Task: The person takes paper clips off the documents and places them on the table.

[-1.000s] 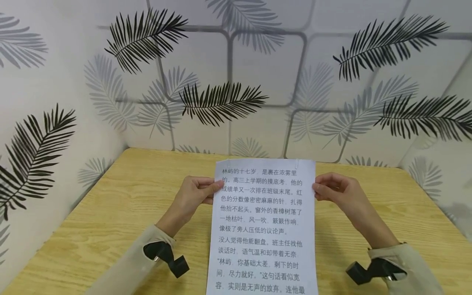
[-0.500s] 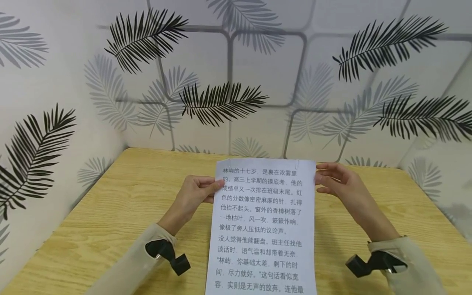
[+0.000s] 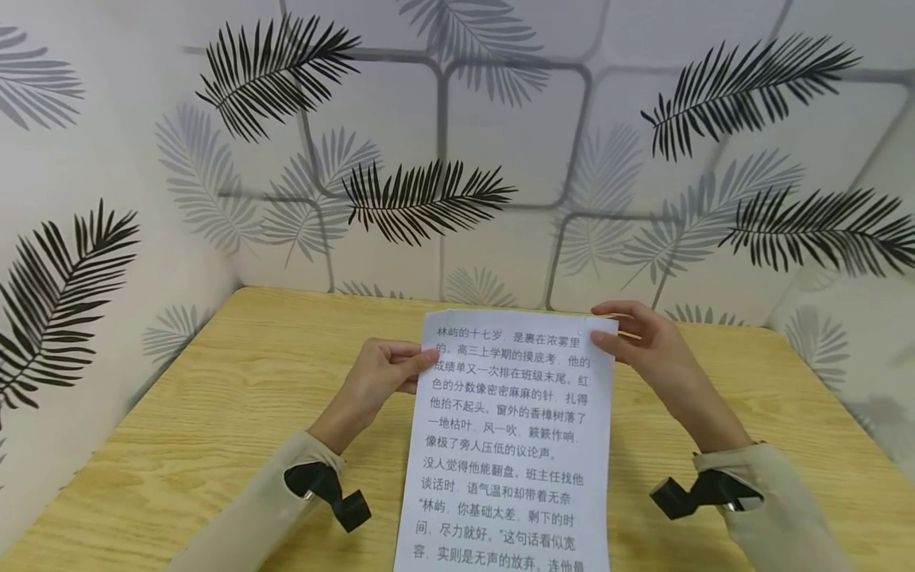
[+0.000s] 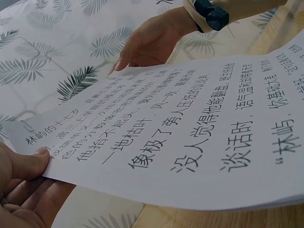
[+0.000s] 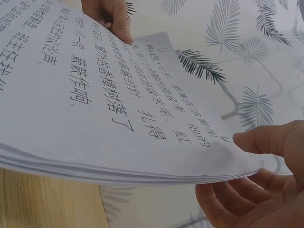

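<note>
Paper stack (image 3: 500, 445) held up by hand over the wood-grain counter (image 3: 214, 397), roughly centered, top edge away from the person, bottom end cut off in head view. Several sheets thick per right wrist view, large black print on top page.

Left hand (image 3: 372, 385): pinching the stack's left edge below the top corner, thumb on top, fingers under.

Right hand (image 3: 665, 357): at the top right corner, thumb above, curled fingers below. Thumb tip right at the right paper clip (image 5: 227, 139); can't tell if it's pinching or just touching.

Left paper clip (image 4: 28, 126) sits on the top edge, near the left corner.

Both sleeves light, black mount on each wrist. Leaf-print wall (image 3: 515, 143) behind.
</note>
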